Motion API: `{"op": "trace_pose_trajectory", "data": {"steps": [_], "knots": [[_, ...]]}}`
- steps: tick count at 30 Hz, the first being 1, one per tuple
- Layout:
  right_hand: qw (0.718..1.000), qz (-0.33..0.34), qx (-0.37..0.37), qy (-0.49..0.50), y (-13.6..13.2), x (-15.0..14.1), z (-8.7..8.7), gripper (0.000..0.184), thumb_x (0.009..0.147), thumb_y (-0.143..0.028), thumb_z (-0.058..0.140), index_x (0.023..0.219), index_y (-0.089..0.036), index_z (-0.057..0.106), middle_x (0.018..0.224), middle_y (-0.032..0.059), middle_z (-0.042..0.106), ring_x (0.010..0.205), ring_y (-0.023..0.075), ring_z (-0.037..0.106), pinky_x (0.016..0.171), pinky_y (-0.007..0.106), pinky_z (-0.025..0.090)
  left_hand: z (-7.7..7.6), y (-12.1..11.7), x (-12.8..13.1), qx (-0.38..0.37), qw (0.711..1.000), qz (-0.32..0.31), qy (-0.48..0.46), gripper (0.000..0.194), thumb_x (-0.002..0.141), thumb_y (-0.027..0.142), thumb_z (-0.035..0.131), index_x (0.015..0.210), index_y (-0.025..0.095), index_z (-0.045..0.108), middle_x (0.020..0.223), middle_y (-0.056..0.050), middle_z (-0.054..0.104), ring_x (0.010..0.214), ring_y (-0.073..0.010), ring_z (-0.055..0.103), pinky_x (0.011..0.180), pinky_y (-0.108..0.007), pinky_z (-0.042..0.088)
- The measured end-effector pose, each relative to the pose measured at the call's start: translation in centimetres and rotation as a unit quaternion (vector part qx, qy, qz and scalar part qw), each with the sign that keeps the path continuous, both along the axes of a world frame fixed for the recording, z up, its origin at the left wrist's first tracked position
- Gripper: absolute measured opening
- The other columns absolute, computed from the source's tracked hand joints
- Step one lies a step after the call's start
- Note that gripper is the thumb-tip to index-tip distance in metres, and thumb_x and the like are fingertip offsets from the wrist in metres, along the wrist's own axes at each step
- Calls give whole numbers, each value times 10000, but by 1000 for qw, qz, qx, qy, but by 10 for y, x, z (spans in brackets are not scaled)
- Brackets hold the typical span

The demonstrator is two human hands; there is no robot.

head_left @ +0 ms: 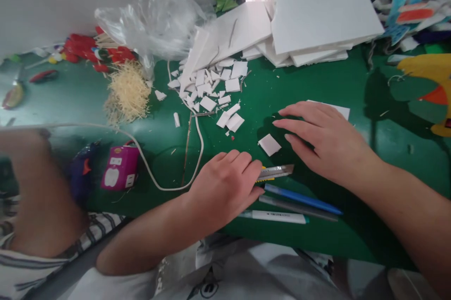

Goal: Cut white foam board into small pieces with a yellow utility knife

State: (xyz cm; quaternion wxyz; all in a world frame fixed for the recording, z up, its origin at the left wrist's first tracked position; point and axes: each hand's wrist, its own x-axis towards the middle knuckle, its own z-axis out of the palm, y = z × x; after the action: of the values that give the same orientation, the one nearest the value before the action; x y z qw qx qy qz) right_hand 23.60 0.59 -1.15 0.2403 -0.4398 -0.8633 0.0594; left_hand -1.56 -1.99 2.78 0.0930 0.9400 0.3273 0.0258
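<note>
My left hand [229, 182] is closed around a utility knife [276, 171] with yellow parts, its metal blade pointing right. A small white square of foam board [269, 144] lies on the green table just beyond the blade. My right hand [317, 135] is open, fingers spread, to the right of that square and not touching it. Partly hidden behind the right hand is another white piece [338, 110]. Below the knife lie a blue pen [303, 199], a grey stick-like tool [299, 208] and a white marker [278, 216].
Small white offcuts [207, 86] are heaped near stacked white foam boards [324, 13]. A white cable [151, 175] loops left of my left hand, past a purple power adapter [120, 166]. On the right lies a yellow glue gun [430, 67]. Another person's arm [38, 182] rests at left.
</note>
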Motion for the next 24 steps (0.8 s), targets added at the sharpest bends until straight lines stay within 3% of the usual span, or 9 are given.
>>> {"op": "trace_pose_trajectory", "data": {"steps": [3,6,11,13,16,19,24], "knots": [[999,-11,-29,8,2,2,-2,358,988,-142,514,1211,-267,765,1274,97,772,1177,294,720,1013,553,576,0,-1,0,6,1000,-14,-7,34,946,219,669,932,193,684,838,-8,703,735,-217,666,643,-357,532],[999,-26,-34,16,4,3,-3,350,990,-162,516,1203,-261,775,1248,98,781,1153,291,726,1001,542,580,8,-2,-3,12,1000,-12,-15,122,951,170,562,931,185,681,853,-29,727,732,-223,680,635,-368,537],[998,-53,-19,8,4,3,-1,271,1000,-250,553,1130,-220,789,1107,106,799,1020,276,738,908,481,593,28,0,-15,60,996,51,-29,261,915,125,509,1121,135,669,920,-62,756,787,-241,719,689,-381,580],[999,-44,-4,-2,1,2,0,255,998,-309,587,1102,-190,787,1052,116,790,956,266,730,844,445,591,31,3,-18,82,992,86,-31,265,905,109,494,1106,133,664,898,-69,748,779,-245,722,691,-382,587],[999,-30,-16,-34,-4,-2,1,321,978,-429,635,1100,-168,776,1027,126,765,898,259,700,774,410,565,29,6,-20,105,987,112,-37,230,944,110,480,1083,123,663,849,-73,720,767,-241,717,681,-364,591],[996,-38,-36,-76,-8,-8,1,390,932,-534,679,1068,-180,768,1026,123,744,872,267,661,742,403,533,23,7,-19,100,990,96,-34,261,993,128,467,1179,89,647,858,-73,715,776,-229,719,695,-343,601],[994,-41,-24,-98,-9,-13,-1,274,947,-409,666,1074,-188,765,1012,118,728,876,263,628,741,397,513,14,3,-14,75,993,86,-10,363,1060,168,450,1394,62,543,896,-41,711,678,-164,703,564,-266,537]]}}
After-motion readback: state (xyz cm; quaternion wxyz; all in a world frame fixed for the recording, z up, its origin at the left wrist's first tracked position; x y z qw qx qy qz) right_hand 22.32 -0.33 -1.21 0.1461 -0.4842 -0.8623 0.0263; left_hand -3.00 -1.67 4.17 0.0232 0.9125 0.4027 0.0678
